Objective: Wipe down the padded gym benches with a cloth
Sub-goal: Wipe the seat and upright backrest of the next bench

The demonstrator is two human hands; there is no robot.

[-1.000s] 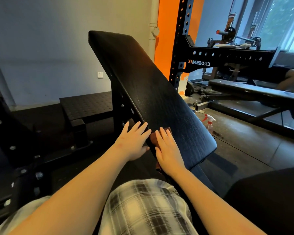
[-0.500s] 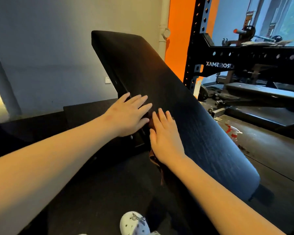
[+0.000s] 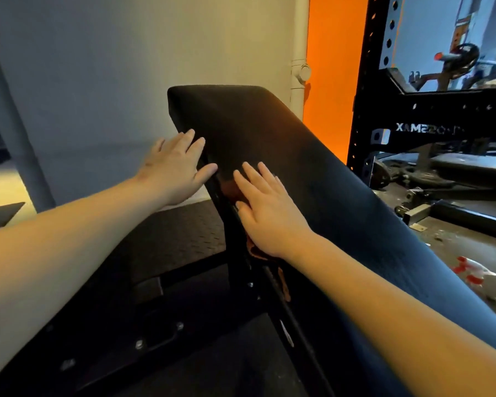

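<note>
Closest in, two bare forearms reach up and forward over the dark steel frame [image 3: 241, 285] beneath the bench, where a few bolts catch the light. The bench [image 3: 312, 173] is a long black padded board tilted steeply, its top end up by the wall and its lower end running out of sight at the bottom right.

The left hand [image 3: 178, 170] lies flat against the left edge of the pad near the top, fingers straight and spread, with nothing in it. The right hand [image 3: 267, 207] is just beside it on the face of the pad, palm down and fingers straight, pressing the cloth [image 3: 230, 189] onto the padding. The cloth is reddish brown. A patch of it shows by the thumb at the pad's left edge, and a strip hangs below the wrist down the side of the board.

Behind the frame, a black studded platform [image 3: 178, 233] lies low on the floor. To the right, a white spray bottle [image 3: 473, 274] with red parts lies on the grey floor, well apart from the hands. Beyond it stands a black rack [image 3: 368, 81] with punched holes and white lettering, a flat bench [image 3: 470, 164] under it and a barbell [image 3: 455, 56] higher up. A white pipe [image 3: 298, 67] and an orange strip [image 3: 332, 67] run down the pale wall behind.
</note>
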